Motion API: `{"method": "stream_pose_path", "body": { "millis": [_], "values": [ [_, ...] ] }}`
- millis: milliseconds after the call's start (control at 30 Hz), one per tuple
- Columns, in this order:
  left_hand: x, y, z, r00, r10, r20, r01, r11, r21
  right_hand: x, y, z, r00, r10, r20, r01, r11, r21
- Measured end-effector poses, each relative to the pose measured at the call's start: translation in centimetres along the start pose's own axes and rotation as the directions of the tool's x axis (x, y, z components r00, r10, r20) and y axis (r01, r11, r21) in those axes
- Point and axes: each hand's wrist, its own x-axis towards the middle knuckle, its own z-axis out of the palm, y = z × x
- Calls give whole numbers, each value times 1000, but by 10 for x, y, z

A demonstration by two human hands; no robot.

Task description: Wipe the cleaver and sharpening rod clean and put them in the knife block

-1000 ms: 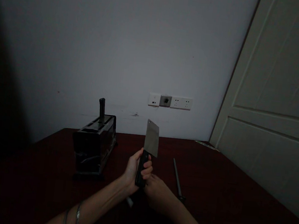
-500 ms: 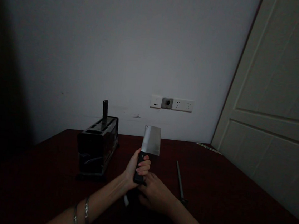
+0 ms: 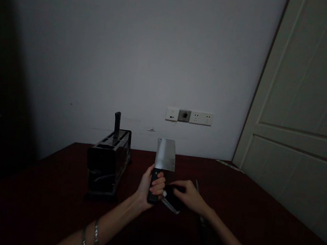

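Note:
My left hand (image 3: 148,185) is wrapped round the black handle of a cleaver (image 3: 165,155), whose broad steel blade points up and away from me. Just right of the handle, my right hand (image 3: 189,196) pinches a dark, cloth-like piece with a pale edge (image 3: 170,206); the dim light hides its exact kind. Behind my right hand and forearm lies a thin sharpening steel (image 3: 197,185), mostly covered. To the left stands a black knife block (image 3: 101,170) with slots in its top, and one black-handled knife (image 3: 117,122) sticks up out of it.
The dark red table (image 3: 248,210) reaches back to a pale wall (image 3: 147,57) with sockets (image 3: 201,118). A light panelled door (image 3: 306,115) borders the right side. A thin strip (image 3: 229,166) lies at the table's back right edge.
My right hand has moved right and slightly up from beneath the cleaver handle, bringing the dark piece into view and covering most of the steel. My left hand still grips the cleaver.

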Motion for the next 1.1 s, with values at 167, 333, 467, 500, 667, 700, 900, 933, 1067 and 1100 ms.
{"method": "stream_pose_path", "body": {
  "millis": [167,333,467,500,667,700,900,933,1067,1100],
  "values": [
    [-1,-3,-1,1000,7,24,-6,1000,-6,22,35,-38,929,292,-228,-215,927,308],
    [0,-6,-6,999,-23,23,23,1000,13,40,53,-62,856,355,-377,-201,898,391],
    [-1,-9,-11,997,-62,37,61,998,33,61,54,-76,795,329,-510,-183,931,316],
    [-2,-10,-12,997,-73,39,72,997,40,68,53,-79,783,305,-542,-179,945,273],
    [-10,-14,-17,995,-95,38,92,994,59,111,40,-92,775,40,-631,-102,993,-62],
    [-12,-16,-18,995,-93,39,91,994,59,118,36,-91,778,-28,-628,-75,988,-137],
    [-17,-21,-20,995,-83,58,79,995,65,136,14,-68,878,-332,-346,138,867,-480],
    [-17,-21,-20,994,-84,65,80,994,69,135,11,-62,894,-361,-267,184,837,-515],
    [-18,-20,-16,993,-92,76,87,994,71,126,3,-43,911,-412,-16,320,731,-603],
    [-19,-20,-14,993,-90,74,85,994,66,124,1,-40,910,-415,17,336,711,-618]
  ]
}}
